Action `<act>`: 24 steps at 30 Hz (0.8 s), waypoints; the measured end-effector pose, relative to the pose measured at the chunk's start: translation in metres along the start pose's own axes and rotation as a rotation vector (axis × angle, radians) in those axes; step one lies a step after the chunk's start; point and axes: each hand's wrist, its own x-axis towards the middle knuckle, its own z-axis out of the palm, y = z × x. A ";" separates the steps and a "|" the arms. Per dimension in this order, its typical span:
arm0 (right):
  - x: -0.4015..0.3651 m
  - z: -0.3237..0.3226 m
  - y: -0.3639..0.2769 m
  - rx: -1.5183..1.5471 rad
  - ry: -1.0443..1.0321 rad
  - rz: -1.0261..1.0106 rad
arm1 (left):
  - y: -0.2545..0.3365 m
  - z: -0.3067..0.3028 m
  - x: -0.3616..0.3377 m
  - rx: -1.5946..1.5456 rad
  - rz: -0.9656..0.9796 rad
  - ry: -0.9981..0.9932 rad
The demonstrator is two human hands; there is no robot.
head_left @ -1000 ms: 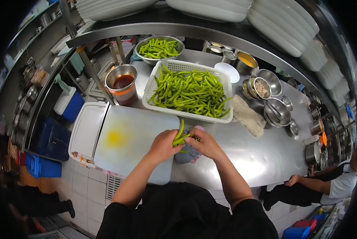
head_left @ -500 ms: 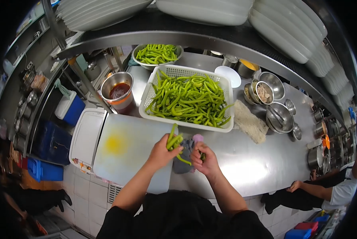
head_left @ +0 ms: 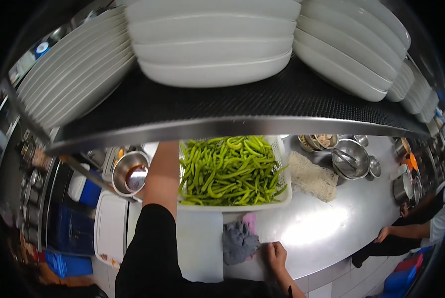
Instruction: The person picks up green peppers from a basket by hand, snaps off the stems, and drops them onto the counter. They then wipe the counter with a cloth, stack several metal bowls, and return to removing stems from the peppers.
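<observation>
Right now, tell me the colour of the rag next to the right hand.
The rag is grey with a pink patch on top; head view.

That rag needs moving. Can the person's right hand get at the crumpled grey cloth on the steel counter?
Probably yes: the right hand lies on the shiny steel counter right beside the crumpled grey cloth, with nothing between them.

Counter [head_left: 332, 223]: steel, smooth, glossy glare. Basket [head_left: 282, 196]: white plastic, perforated. Cloth [head_left: 238, 242]: grey fabric, matt. Plates [head_left: 212, 44]: white, glazed, smooth.
</observation>
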 end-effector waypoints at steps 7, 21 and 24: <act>-0.002 0.000 0.002 -0.009 0.012 0.056 | -0.003 -0.014 0.064 -0.055 0.012 0.091; 0.003 -0.008 0.015 0.291 -0.153 0.163 | -0.028 0.011 -0.070 0.372 0.439 -0.452; 0.003 -0.008 0.018 0.307 -0.166 0.136 | -0.055 0.040 -0.136 0.890 0.489 -0.467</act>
